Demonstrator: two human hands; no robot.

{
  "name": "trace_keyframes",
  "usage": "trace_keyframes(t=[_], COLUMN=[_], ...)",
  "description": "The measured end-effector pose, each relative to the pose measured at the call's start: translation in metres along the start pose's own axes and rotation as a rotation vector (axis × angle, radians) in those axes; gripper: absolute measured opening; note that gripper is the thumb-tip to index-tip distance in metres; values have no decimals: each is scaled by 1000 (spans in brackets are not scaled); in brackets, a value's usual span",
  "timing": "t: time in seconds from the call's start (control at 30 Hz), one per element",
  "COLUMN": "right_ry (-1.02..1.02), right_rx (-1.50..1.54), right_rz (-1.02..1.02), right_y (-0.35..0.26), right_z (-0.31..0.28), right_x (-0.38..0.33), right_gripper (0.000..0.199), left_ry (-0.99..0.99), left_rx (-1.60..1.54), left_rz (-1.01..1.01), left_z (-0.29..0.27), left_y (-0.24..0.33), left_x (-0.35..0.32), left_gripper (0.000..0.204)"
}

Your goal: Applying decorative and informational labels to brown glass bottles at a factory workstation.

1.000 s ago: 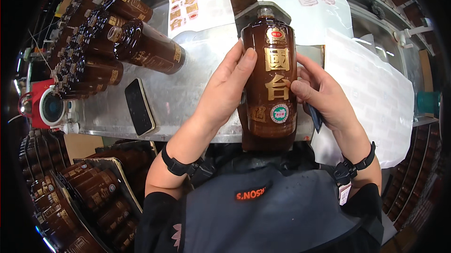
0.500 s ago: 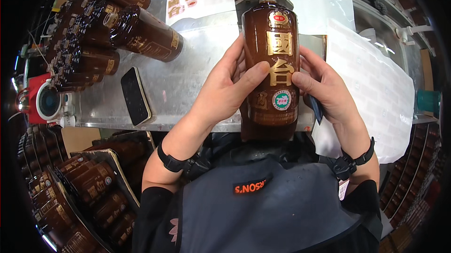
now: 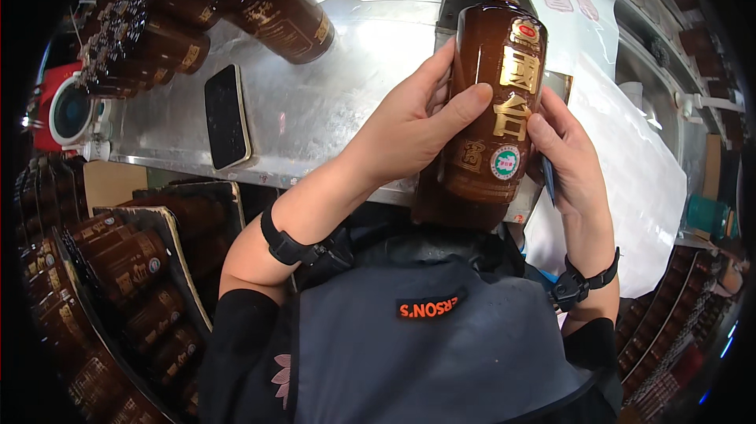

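I see one bench (image 3: 299, 133) across the upper frame. Right of centre, one bottle (image 3: 477, 58) has its long axis running up the frame, neck to the top, leaning slightly right. The left hand (image 3: 425, 117) and right hand (image 3: 571, 144) clasp its sides, thumbs on its front. One phone (image 3: 225, 117) lies at left.

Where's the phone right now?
In the head view, the phone lies on the metal table, to the left of the left hand, with its lower end near the table's front edge and a standing brown bottle beyond it.
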State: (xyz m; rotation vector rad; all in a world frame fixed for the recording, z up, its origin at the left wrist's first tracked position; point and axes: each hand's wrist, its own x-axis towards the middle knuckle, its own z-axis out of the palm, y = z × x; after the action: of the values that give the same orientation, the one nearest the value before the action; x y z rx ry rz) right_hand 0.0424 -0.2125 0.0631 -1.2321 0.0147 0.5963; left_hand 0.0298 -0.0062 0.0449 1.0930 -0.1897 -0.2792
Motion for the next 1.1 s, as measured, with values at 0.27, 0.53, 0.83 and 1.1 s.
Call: trace_keyframes(t=[0.27,0.53,0.83,1.1], right_ry=[-15,1,-29,-21], right_rx=[12,-41,-13,-69], right_rz=[13,80,77,33], right_y=[-2,-2,-1,-10], right_z=[0,-9,-15,5], right_x=[-2,-1,-5,-4], right_gripper=[64,61,62,73], left_ry=[-64,-10,12,38], left_rx=[41,-8,-21,170], left_rz=[51,68,37,67], left_z=[-2,0,0,-2], left_y=[0,-5,-4,-13], left_x=[0,1,-2,0], left_gripper=[58,56,59,81])
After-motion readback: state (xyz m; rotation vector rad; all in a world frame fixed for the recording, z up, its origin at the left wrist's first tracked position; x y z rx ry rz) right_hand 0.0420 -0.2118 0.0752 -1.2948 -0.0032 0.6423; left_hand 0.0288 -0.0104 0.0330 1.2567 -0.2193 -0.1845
